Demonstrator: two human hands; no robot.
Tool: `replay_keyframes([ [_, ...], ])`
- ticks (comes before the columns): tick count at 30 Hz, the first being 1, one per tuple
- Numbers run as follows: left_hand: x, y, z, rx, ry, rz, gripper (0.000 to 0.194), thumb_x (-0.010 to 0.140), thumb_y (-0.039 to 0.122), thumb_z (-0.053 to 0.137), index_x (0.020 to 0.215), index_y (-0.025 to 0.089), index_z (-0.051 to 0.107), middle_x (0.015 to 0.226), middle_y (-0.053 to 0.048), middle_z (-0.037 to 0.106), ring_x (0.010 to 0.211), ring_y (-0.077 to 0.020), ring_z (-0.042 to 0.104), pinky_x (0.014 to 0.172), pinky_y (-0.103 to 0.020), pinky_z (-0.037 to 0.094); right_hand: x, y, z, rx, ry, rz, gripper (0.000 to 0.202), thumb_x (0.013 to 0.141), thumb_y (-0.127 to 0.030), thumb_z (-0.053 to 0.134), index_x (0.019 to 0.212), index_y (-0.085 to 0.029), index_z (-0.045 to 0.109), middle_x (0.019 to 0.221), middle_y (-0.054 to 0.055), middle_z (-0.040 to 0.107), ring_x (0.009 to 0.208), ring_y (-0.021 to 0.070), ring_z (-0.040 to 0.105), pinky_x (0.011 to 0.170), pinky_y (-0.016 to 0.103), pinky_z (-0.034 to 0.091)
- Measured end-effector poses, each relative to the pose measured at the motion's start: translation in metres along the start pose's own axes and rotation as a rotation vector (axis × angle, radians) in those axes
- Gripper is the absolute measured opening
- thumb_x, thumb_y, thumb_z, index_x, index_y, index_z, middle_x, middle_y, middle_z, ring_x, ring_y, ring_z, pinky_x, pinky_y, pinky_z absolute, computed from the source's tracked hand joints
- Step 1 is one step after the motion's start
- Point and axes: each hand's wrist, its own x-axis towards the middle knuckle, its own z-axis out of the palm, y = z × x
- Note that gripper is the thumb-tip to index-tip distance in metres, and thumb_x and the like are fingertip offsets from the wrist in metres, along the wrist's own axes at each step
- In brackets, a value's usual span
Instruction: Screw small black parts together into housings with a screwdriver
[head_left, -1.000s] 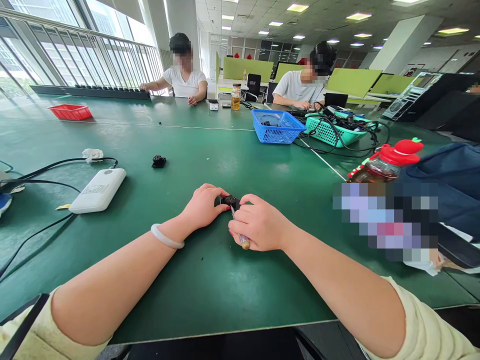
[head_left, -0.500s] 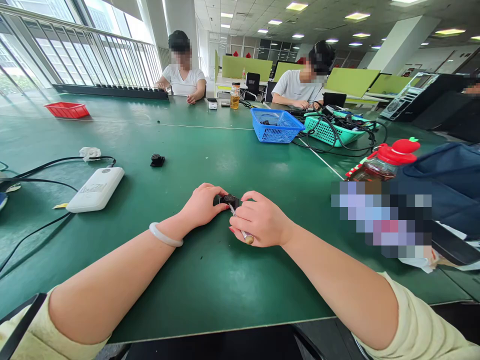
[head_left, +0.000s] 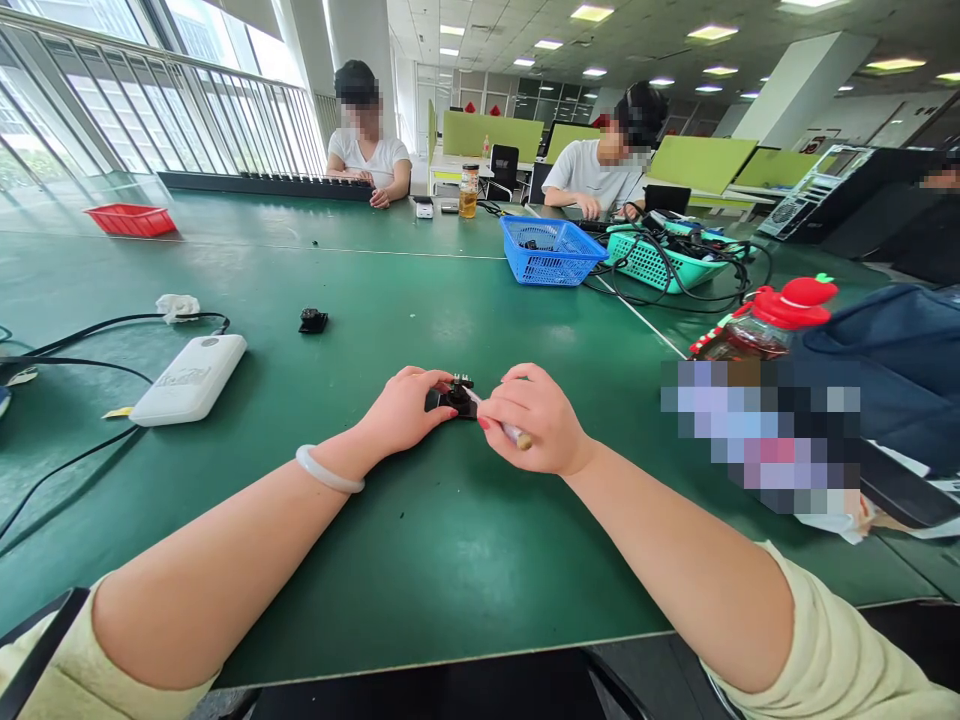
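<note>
Pinched between the fingertips and thumb of my left hand [head_left: 401, 408] is a small black part [head_left: 459, 397] with a flat base, resting on the green table. Its raised top shows a few short pale prongs; its exact kind is too small to make out. My right hand [head_left: 536, 418] is closed around a slim pen-like hand tool [head_left: 517, 436] with a rounded tan end. The tool's thin pale tip meets the upper part of the black piece, and my fingers hide much of its shaft. Another small black part [head_left: 313, 320] lies farther off to the left.
A white power bank [head_left: 191, 380] with black cables lies on the left. Beyond my hands stand a blue basket [head_left: 553, 255] and a teal basket [head_left: 660, 262] full of cables. A red-lidded bottle [head_left: 761, 320] is at right. Two people sit across the table [head_left: 450, 560].
My right hand has shifted slightly up and right, with the tool lying flatter. The black part's pale prongs now show. Across the table, a long black strip has slid right.
</note>
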Motion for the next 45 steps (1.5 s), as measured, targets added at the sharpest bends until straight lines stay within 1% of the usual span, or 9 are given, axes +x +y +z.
replay_keyframes([
  [7,-0.001,0.001,-0.003,-0.004,-0.031,0.004,0.048,0.084,0.041,0.063,0.130,0.024,0.060,0.115,-0.005,0.073,0.123,-0.0298,0.052,0.108,-0.046,0.043,-0.008,0.018,0.002,0.182,0.163,0.695,0.035,0.097,-0.035,0.045,0.068,-0.021,0.060,0.056,-0.001,0.057,0.055,0.0141,0.054,0.062,0.030,0.044],
  [11,-0.002,0.001,-0.003,-0.004,-0.032,0.030,0.049,0.082,0.043,0.066,0.126,0.024,0.061,0.119,-0.006,0.070,0.124,-0.0310,0.051,0.108,-0.047,0.042,-0.009,0.019,0.001,0.409,0.270,0.906,0.043,0.095,-0.053,0.047,0.071,-0.021,0.062,0.056,-0.002,0.051,0.050,0.0133,0.052,0.053,0.027,0.042],
  [15,-0.002,0.000,-0.003,-0.001,-0.052,0.026,0.047,0.081,0.040,0.066,0.125,0.024,0.061,0.118,-0.005,0.071,0.124,-0.0309,0.050,0.107,-0.048,0.043,-0.006,0.009,0.003,0.552,0.204,0.870,0.046,0.093,-0.059,0.049,0.073,-0.021,0.063,0.060,-0.001,0.054,0.053,0.0132,0.053,0.056,0.028,0.044],
  [22,-0.002,0.002,-0.004,-0.014,-0.068,0.054,0.043,0.081,0.038,0.067,0.121,0.025,0.062,0.116,-0.004,0.071,0.121,-0.0298,0.053,0.104,-0.047,0.045,-0.003,0.001,0.011,0.499,-0.032,0.834,0.044,0.095,-0.056,0.046,0.073,-0.021,0.061,0.063,-0.001,0.055,0.057,0.0128,0.052,0.058,0.027,0.040],
  [25,-0.002,0.002,-0.003,-0.010,-0.068,0.069,0.040,0.081,0.038,0.066,0.119,0.026,0.064,0.115,-0.004,0.071,0.120,-0.0298,0.053,0.104,-0.047,0.045,-0.004,0.002,0.012,0.522,-0.015,0.877,0.044,0.094,-0.057,0.046,0.074,-0.021,0.062,0.061,-0.001,0.054,0.057,0.0133,0.053,0.059,0.027,0.041],
  [30,-0.001,-0.001,-0.001,-0.011,-0.062,0.089,0.037,0.084,0.038,0.064,0.119,0.026,0.064,0.116,-0.003,0.071,0.119,-0.0291,0.053,0.103,-0.046,0.045,-0.005,0.004,0.005,0.590,0.206,0.936,0.047,0.094,-0.058,0.044,0.066,-0.022,0.057,0.053,-0.003,0.045,0.050,0.0129,0.046,0.054,0.028,0.039],
  [32,-0.001,-0.001,-0.001,-0.014,-0.062,0.091,0.037,0.084,0.037,0.064,0.119,0.026,0.064,0.116,-0.003,0.071,0.119,-0.0288,0.052,0.103,-0.046,0.045,-0.005,0.003,0.003,0.584,0.220,0.919,0.047,0.094,-0.056,0.044,0.063,-0.022,0.055,0.052,-0.003,0.043,0.049,0.0125,0.043,0.052,0.028,0.036],
  [40,-0.002,0.001,-0.004,-0.008,-0.059,0.107,0.036,0.084,0.036,0.065,0.119,0.026,0.064,0.114,-0.003,0.072,0.117,-0.0287,0.053,0.104,-0.046,0.045,0.002,-0.002,0.004,0.398,-0.058,0.739,0.041,0.096,-0.042,0.040,0.063,-0.021,0.053,0.051,-0.004,0.044,0.049,0.0114,0.042,0.054,0.027,0.035],
  [45,-0.001,-0.001,-0.004,0.020,-0.033,0.144,0.036,0.085,0.035,0.065,0.120,0.026,0.063,0.115,-0.004,0.071,0.116,-0.0286,0.054,0.105,-0.047,0.043,0.002,-0.007,0.002,0.278,-0.081,0.669,0.038,0.096,-0.037,0.041,0.062,-0.022,0.052,0.055,-0.001,0.052,0.059,0.0149,0.051,0.065,0.029,0.042],
])
